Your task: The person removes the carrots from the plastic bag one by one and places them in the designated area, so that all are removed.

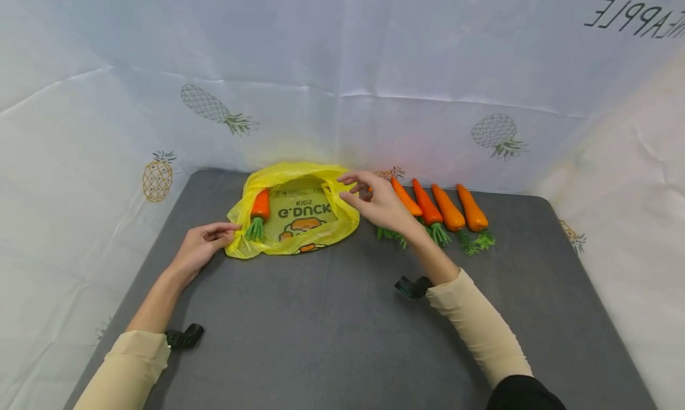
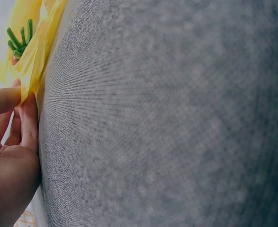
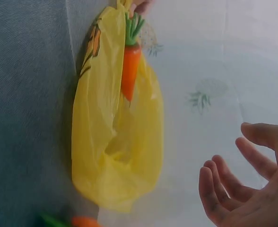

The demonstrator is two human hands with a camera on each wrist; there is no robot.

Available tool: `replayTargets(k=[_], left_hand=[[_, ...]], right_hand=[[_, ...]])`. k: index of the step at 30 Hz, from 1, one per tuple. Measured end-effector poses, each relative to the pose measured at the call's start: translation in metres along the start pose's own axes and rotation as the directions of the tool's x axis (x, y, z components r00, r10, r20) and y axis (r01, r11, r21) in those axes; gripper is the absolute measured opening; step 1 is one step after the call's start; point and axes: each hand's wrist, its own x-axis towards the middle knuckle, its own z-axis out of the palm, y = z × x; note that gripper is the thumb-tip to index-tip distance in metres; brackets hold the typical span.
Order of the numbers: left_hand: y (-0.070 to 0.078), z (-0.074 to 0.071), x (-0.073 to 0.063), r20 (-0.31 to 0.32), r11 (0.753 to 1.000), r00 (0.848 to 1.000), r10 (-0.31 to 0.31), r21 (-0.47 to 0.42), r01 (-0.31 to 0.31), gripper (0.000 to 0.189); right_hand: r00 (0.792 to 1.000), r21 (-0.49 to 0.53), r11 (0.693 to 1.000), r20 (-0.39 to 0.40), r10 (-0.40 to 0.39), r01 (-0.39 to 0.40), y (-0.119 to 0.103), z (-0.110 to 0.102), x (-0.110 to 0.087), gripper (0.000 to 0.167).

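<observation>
A yellow plastic bag (image 1: 342, 220) lies on the grey table with its mouth spread wide. Inside its left side rests a toy carrot (image 1: 260, 205), green stalks toward me; the right wrist view shows that carrot (image 3: 130, 71) against the yellow film. My left hand (image 1: 200, 248) pinches the bag's left edge between thumb and fingers, as the left wrist view shows up close (image 2: 16, 137). Over the bag's right rim is my right hand (image 1: 381, 201), fingers spread and loosely bent, holding nothing. It partly hides the carrots behind it.
Right of the bag, several more carrots lie side by side, among them an orange one (image 1: 472, 209) at the far right with leafy green tops (image 1: 476, 242). A white cloth (image 1: 407, 113) printed with pineapples hangs behind the table (image 1: 321, 327).
</observation>
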Motion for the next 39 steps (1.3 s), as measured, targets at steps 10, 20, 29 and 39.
replayTargets(k=[10,20,29,39], left_hand=[[0.002,0.001,0.001,0.003,1.000,1.000,0.009,0.000,-0.009,0.042],[0.002,-0.001,0.000,-0.003,1.000,1.000,0.020,0.001,-0.020,0.042],[0.003,0.001,-0.001,-0.007,1.000,1.000,0.016,0.007,-0.015,0.041],[0.004,0.001,-0.001,-0.007,1.000,1.000,0.010,0.007,-0.010,0.042]], right_hand=[[0.994,0.005,0.997,0.080,-0.075,0.075,-0.016,0.037,0.026,0.033],[0.980,0.019,0.996,0.178,-0.090,0.088,-0.024,0.083,0.050,0.032],[0.976,0.032,0.999,0.215,-0.029,0.022,-0.022,0.128,0.068,0.036],[0.991,-0.009,1.000,0.131,0.020,-0.019,-0.016,0.168,0.084,0.030]])
